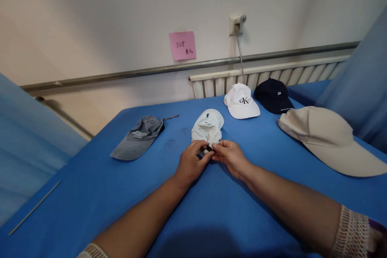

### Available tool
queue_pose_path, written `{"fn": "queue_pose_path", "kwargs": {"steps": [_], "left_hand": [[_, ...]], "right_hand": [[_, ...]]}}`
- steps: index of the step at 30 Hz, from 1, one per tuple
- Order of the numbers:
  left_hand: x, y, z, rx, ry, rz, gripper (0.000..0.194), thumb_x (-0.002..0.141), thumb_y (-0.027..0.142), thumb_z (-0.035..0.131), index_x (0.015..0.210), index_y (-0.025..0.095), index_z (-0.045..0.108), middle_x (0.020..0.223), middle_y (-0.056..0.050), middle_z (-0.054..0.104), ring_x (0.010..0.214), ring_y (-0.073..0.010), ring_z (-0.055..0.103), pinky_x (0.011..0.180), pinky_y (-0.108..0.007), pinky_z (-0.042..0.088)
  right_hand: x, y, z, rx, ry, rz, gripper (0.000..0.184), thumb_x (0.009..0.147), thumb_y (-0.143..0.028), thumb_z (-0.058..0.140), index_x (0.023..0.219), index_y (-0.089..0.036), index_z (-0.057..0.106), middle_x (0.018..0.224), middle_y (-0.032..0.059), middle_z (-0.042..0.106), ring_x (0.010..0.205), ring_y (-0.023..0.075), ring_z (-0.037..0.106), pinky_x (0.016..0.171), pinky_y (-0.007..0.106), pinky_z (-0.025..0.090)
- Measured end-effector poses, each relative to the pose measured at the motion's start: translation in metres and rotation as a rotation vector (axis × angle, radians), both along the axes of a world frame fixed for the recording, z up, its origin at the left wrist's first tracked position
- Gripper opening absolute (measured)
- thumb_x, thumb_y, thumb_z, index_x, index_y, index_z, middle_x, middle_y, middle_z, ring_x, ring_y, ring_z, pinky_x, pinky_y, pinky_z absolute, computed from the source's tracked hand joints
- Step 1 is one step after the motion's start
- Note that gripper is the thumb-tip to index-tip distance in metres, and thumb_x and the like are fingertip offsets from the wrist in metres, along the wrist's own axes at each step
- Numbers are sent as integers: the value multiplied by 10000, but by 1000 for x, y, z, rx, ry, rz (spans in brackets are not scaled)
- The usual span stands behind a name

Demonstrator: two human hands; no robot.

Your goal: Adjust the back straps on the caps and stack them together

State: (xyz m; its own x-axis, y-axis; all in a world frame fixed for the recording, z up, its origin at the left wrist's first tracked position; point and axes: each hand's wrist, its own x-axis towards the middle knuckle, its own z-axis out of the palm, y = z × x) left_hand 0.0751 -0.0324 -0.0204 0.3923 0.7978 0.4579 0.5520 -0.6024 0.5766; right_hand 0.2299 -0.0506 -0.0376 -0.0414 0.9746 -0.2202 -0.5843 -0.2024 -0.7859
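Observation:
A pale mint baseball cap with a small dark emblem lies in the middle of the blue-covered table, its brim pointing away from me. My left hand pinches the back strap of this cap between thumb and fingers. From the other side, my right hand grips the same strap, its fingertips meeting those of the left. A small dark piece, perhaps the strap's buckle, shows between the fingertips; its details are partly hidden.
On the blue table lie a grey cap at left, a white cap and a navy cap at the back, and a large beige cap at right. A thin stick rests near the left edge. Behind runs a radiator.

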Motion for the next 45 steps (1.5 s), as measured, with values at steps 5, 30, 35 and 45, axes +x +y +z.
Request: {"fn": "queue_pose_path", "kwargs": {"steps": [5, 30, 35, 45], "left_hand": [[4, -4, 1, 108, 176, 24, 153, 865, 259, 589, 1007, 209, 613, 954, -46, 673, 894, -186, 613, 803, -327, 464], [8, 0, -5, 306, 274, 39, 189, 899, 288, 570, 1063, 211, 624, 1072, -76, 699, 1003, -232, 633, 872, -377, 443], [8, 0, -3, 367, 364, 25, 189, 915, 279, 537, 1050, 198, 642, 1074, -92, 694, 970, -244, 628, 842, -385, 423], [9, 0, -3, 438, 485, 23, 219, 933, 262, 497, 1079, 178, 637, 1110, -112, 677, 927, -243, 614, 784, -383, 411]], "right_hand": [[-2, 0, 0, -4, 35, -20, 364, 588, -395, 847, 663, -153, 586, 651, 10, 649, 605, 118, 608, 626, 265, 504], [-2, 6, -2, -24, 53, -129, 317, 601, -335, 834, 651, -163, 573, 663, 20, 656, 601, 122, 617, 582, 248, 515], [-2, 8, -3, -5, 22, -148, 344, 576, -367, 839, 633, -160, 571, 594, -3, 617, 557, 106, 597, 556, 231, 514], [-1, 10, -8, 18, -41, -154, 411, 554, -443, 844, 610, -173, 539, 590, -7, 616, 542, 114, 588, 563, 269, 528]]}}
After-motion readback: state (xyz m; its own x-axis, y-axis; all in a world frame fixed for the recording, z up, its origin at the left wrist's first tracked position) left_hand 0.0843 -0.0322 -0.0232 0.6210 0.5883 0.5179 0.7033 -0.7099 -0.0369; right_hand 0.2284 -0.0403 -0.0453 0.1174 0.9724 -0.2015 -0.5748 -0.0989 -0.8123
